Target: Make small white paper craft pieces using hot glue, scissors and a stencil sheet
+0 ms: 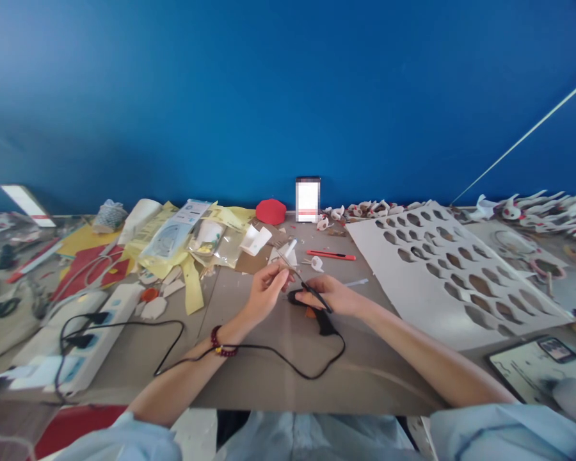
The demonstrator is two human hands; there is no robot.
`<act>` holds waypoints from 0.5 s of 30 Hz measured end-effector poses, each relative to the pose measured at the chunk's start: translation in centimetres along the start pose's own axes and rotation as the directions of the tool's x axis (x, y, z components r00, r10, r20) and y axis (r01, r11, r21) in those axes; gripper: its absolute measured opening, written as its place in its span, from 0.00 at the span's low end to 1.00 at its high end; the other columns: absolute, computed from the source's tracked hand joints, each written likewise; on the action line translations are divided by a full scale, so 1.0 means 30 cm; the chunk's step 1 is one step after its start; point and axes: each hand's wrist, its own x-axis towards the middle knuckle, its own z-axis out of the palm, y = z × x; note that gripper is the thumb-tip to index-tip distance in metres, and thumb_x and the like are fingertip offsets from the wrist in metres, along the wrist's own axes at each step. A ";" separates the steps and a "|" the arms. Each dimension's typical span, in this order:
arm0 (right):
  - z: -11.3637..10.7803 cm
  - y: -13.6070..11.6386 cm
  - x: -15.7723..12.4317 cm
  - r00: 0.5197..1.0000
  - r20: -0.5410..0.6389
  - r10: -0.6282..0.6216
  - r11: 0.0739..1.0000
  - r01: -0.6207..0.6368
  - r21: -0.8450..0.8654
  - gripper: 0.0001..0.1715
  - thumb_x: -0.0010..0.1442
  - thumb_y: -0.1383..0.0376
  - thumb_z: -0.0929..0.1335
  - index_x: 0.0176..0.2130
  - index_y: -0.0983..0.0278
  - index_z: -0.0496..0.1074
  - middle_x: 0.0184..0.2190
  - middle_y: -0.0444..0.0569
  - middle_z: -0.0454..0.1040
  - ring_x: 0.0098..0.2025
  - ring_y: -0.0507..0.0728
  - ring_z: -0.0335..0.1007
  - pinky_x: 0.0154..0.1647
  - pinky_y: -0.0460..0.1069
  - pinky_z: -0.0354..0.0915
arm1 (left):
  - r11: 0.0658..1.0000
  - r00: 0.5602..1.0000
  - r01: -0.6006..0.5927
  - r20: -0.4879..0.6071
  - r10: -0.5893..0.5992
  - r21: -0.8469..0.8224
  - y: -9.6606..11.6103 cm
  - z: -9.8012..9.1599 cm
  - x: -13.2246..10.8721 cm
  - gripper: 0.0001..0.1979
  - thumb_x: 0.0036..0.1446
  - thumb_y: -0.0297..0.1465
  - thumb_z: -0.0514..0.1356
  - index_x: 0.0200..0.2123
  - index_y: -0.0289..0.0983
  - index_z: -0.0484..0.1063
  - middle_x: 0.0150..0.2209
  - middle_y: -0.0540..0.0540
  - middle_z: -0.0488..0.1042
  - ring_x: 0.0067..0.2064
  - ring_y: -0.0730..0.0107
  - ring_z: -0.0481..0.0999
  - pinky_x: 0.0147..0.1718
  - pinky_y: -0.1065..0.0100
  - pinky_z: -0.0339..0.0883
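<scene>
My left hand is closed in a pinch around a thin stick or wire that slants up and back from the fingers. My right hand lies on the table with fingers curled over a black glue gun. The gun's black cord loops toward me across the grey table and passes under my left wrist, which wears a dark red bead bracelet. The cord runs on to a white power strip at the left. The two hands nearly touch.
A large white board with cut-out holes lies at the right. A red craft knife, red cap, phone, yellow paper and plastic packets clutter the back. A tablet sits at the near right. White paper shapes lie far right.
</scene>
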 end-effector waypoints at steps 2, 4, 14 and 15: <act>0.001 0.002 0.001 1.000 -0.003 0.010 1.000 -0.010 0.012 0.24 0.49 0.49 0.70 0.21 0.64 0.63 0.17 0.40 0.58 0.20 0.48 0.52 0.20 0.45 0.51 | 1.000 1.000 -0.006 0.001 0.006 -0.006 -0.002 -0.001 0.000 0.16 0.57 0.39 0.57 0.23 0.34 0.70 0.22 0.50 0.66 0.23 0.76 0.64 0.24 0.71 0.59; 0.003 0.002 0.002 1.000 0.016 0.018 1.000 -0.019 0.019 0.25 0.50 0.49 0.70 0.20 0.64 0.62 0.16 0.40 0.58 0.20 0.48 0.54 0.20 0.45 0.53 | 1.000 1.000 -0.007 0.000 0.007 -0.014 -0.005 -0.001 0.001 0.16 0.57 0.39 0.57 0.23 0.34 0.70 0.22 0.50 0.66 0.23 0.76 0.64 0.24 0.71 0.59; -0.003 -0.026 -0.002 0.989 0.149 -0.006 0.994 -0.011 0.112 0.27 0.55 0.47 0.66 0.20 0.64 0.59 0.15 0.40 0.59 0.20 0.48 0.56 0.25 0.45 0.59 | 1.000 0.998 0.012 0.063 -0.011 -0.022 -0.003 -0.010 0.004 0.17 0.56 0.41 0.58 0.22 0.34 0.69 0.22 0.50 0.66 0.23 0.76 0.64 0.23 0.72 0.58; -0.004 -0.028 -0.003 0.989 0.149 -0.003 0.994 -0.013 0.107 0.26 0.55 0.47 0.66 0.21 0.64 0.60 0.16 0.40 0.60 0.21 0.48 0.56 0.25 0.45 0.59 | 1.000 0.997 0.016 0.074 -0.015 -0.017 0.000 -0.010 0.004 0.18 0.56 0.41 0.58 0.22 0.34 0.69 0.21 0.50 0.66 0.23 0.76 0.64 0.23 0.72 0.58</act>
